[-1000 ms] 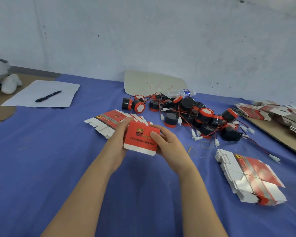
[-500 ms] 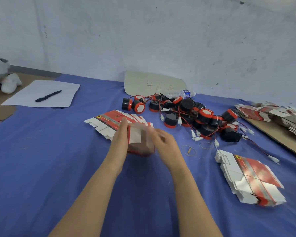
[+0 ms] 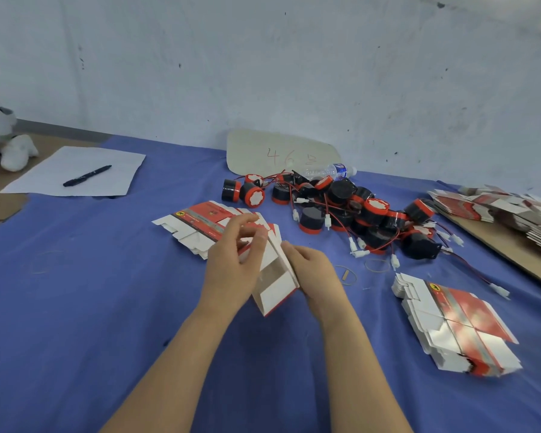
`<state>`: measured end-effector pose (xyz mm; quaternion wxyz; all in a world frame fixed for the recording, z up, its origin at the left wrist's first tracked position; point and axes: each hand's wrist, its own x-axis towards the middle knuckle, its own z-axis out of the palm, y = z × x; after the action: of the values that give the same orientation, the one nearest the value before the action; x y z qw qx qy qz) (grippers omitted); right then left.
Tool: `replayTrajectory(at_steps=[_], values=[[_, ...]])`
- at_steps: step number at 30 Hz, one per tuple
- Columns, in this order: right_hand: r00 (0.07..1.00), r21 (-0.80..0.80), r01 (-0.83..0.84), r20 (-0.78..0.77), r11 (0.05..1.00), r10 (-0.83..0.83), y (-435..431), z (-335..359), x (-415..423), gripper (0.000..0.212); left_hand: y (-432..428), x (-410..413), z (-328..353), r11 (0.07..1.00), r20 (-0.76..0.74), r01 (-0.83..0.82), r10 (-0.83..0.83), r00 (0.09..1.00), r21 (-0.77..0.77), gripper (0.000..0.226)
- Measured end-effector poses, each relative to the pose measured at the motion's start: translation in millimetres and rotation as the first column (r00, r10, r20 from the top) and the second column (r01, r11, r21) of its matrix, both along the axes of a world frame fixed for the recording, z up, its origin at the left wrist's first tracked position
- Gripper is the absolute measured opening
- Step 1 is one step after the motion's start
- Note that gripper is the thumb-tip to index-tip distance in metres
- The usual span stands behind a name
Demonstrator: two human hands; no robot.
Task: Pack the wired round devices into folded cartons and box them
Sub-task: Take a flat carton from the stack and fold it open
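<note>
Both hands hold one red-and-white carton [image 3: 275, 285] over the blue cloth, its white inside turned up toward me. My left hand [image 3: 231, 260] grips its left side with fingers curled over the top edge. My right hand [image 3: 313, 270] pinches its right edge. Behind the left hand lies a flat stack of unfolded cartons [image 3: 197, 223]. A heap of black-and-red round devices [image 3: 341, 210] with red wires and white plugs sits just beyond my hands. Another stack of flat cartons [image 3: 456, 326] lies at the right.
A white paper sheet [image 3: 75, 173] with a black pen [image 3: 86, 175] lies far left. A cardboard sign [image 3: 278, 151] and a water bottle [image 3: 334, 171] stand by the wall. More flat cartons [image 3: 506, 210] pile on a brown board at the right edge. Rubber bands [image 3: 377, 265] lie near the heap.
The carton showed its red printed face a second ago; both hands have turned it over and opened it, so its white inside now faces up.
</note>
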<state>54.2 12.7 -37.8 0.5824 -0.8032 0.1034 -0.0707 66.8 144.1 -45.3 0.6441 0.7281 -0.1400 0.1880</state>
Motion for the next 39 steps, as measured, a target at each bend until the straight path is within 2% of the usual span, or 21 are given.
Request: replayTrajectory(at_steps=[4,6,8,10,12,15,17,19,21,24,26,28,29,30,32,34,35,37,39], values=[[0.969,-0.152,0.133,0.226,0.979,-0.096,0,-1,4,0.009,2,2,-1,0.996,-0.061,-0.029,0.034,0.998,0.085,0.010],[0.954,-0.254,0.133,0.295,0.958,-0.054,4,-5,4,0.010,3,3,-2,0.991,-0.039,-0.067,0.072,0.997,0.116,0.011],[0.966,-0.298,0.052,0.256,0.953,0.028,8,-7,5,0.014,4,4,-2,0.987,-0.013,-0.094,0.096,0.995,0.132,0.014],[0.981,-0.156,-0.058,0.176,0.986,0.085,6,-5,4,0.028,5,4,-1,0.987,-0.002,-0.100,0.101,0.995,0.126,0.021],[0.994,0.107,-0.087,0.080,0.990,0.078,0,-2,2,0.040,6,4,1,0.990,-0.004,-0.071,0.072,0.997,0.121,0.025],[0.992,0.410,-0.087,-0.043,0.908,0.114,-12,-3,0,0.030,5,1,1,0.988,-0.013,0.017,-0.015,1.000,0.151,0.028],[0.979,0.531,-0.121,-0.075,0.838,0.189,-14,-4,-1,0.018,4,0,1,0.987,-0.025,0.040,-0.036,0.999,0.153,0.025],[0.966,0.578,-0.149,-0.088,0.803,0.243,-14,-4,-1,0.019,4,-1,2,0.989,-0.039,0.055,-0.050,0.998,0.134,0.018],[0.968,0.555,-0.141,-0.096,0.820,0.231,-12,-2,-2,0.019,4,-1,2,0.991,-0.053,0.063,-0.057,0.997,0.120,0.014],[1.000,0.340,0.009,-0.002,0.941,-0.009,-9,-3,2,0.019,4,3,0,0.991,-0.073,0.011,-0.001,0.997,0.136,0.014],[0.984,0.344,0.094,0.110,0.934,-0.139,-2,0,3,0.032,5,6,-2,0.990,-0.106,-0.091,0.102,0.989,0.107,0.016],[0.979,0.308,0.082,0.154,0.948,-0.135,7,3,2,0.054,7,9,-1,0.983,-0.158,-0.182,0.181,0.971,0.009,0.017],[0.985,0.252,0.039,0.153,0.967,-0.079,13,4,1,0.062,7,11,-2,0.979,-0.180,-0.199,0.190,0.965,-0.036,0.017],[0.988,0.203,-0.015,0.154,0.979,-0.017,18,2,1,0.061,6,12,-2,0.978,-0.196,-0.194,0.176,0.965,-0.077,0.017],[0.984,0.083,-0.086,0.162,0.993,0.071,26,-5,2,0.041,3,13,-4,0.985,-0.207,-0.138,0.114,0.972,-0.106,0.020],[0.978,-0.042,0.015,0.210,0.999,-0.006,30,-6,5,0.018,0,12,-7,0.996,-0.218,-0.086,0.078,0.973,-0.028,0.044],[0.968,-0.035,0.079,0.243,0.996,-0.069,29,-5,6,0.018,0,12,-8,0.997,-0.223,-0.071,0.077,0.972,0.034,0.057],[0.943,0.042,0.162,0.288,0.986,-0.167,24,-6,7,0.041,1,12,-10,0.992,-0.202,-0.067,0.088,0.976,0.106,0.066],[0.934,0.185,0.179,0.276,0.966,-0.226,21,-6,8,0.043,1,12,-10,0.997,-0.166,-0.057,0.064,0.984,0.050,0.044]])
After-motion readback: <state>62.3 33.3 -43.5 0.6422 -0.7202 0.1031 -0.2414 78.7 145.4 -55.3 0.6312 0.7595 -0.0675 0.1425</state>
